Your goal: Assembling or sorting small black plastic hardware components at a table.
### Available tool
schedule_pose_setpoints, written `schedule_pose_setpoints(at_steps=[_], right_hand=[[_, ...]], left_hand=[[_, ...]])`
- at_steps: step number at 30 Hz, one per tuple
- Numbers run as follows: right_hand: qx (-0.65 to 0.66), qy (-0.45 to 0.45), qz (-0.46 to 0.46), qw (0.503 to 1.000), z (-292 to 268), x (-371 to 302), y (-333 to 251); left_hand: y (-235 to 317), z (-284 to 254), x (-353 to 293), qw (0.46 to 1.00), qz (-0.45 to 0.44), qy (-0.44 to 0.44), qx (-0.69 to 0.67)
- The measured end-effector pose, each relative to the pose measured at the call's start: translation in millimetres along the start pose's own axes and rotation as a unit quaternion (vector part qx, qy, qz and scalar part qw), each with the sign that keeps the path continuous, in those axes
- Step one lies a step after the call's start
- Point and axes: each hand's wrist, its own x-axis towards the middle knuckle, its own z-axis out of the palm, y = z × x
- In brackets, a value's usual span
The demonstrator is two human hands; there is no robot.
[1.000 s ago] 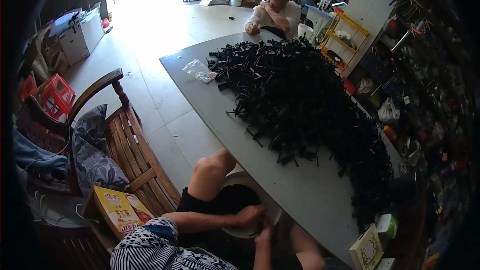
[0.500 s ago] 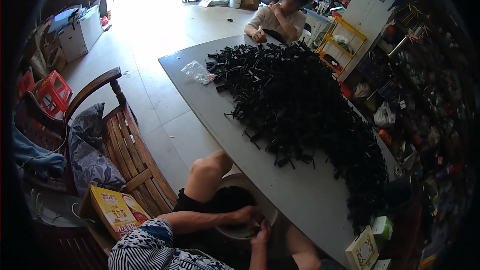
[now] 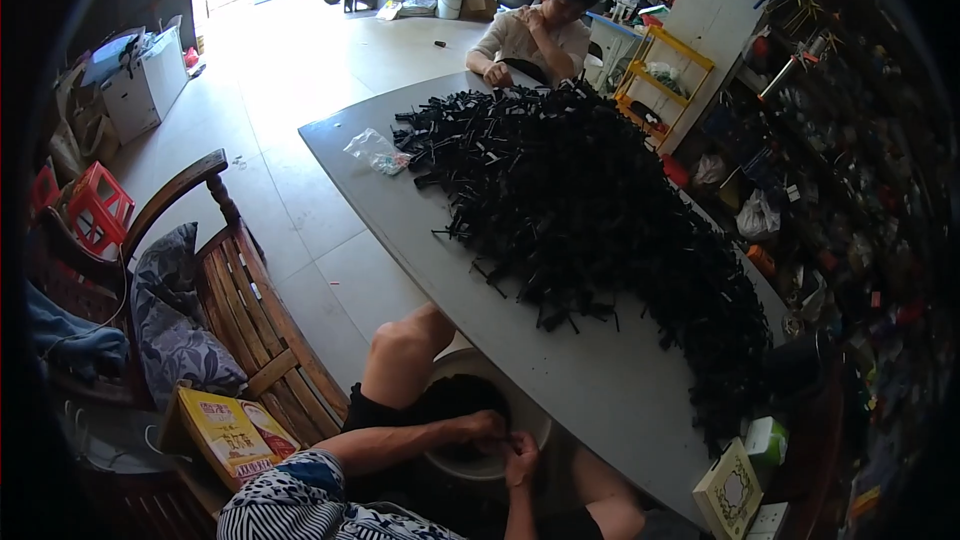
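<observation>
Only the view has clearly swung since half a second ago, setting the counter (image 3: 560, 360) and the basin (image 3: 545, 432) slightly farther left; both hands stay close together over the basin. A small dark piece (image 3: 508, 439) shows where the fingertips meet, just right of the left hand (image 3: 487, 427) and just beyond the right hand (image 3: 520, 458); neither is plainly nearer. Its long axis is too small to read. Fingers of both hands are bent inward with little gap showing, but I cannot tell how firmly either grip is closed on it.

Black stuff (image 3: 462, 397) lies in the basin, mostly left of and beyond the left hand. Basin and hands sit between the person's knees, beside the counter's near edge. Up on the counter, to the right and well apart from both hands, spreads a big heap of black parts (image 3: 570, 190), with a clear plastic bag (image 3: 377, 152) beside its far left end. Past the heap sits another person (image 3: 535, 35), one hand near the counter's far edge.
</observation>
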Motion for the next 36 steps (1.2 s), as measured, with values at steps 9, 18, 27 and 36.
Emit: schedule_pose_setpoints(at_steps=[9,18,27,36], right_hand=[[-0.035,0.029,0.01,0.999,3.3,-1.9,13.1],[-0.188,0.034,-0.026,0.981,4.4,-4.5,15.3],[0.122,0.029,0.111,0.986,5.9,3.1,13.5],[0.241,-0.002,0.241,0.94,-1.6,1.3,13.1]], left_hand=[[-10.4,7.5,-1.7,0.99,0.09,0.011,0.109],[-1.0,21.3,-8.8,0.952,0.181,0.142,0.2],[8.4,15.3,3.0,0.784,0.118,0.335,0.509],[13.1,33.2,-2.6,0.943,0.088,0.019,0.32]])
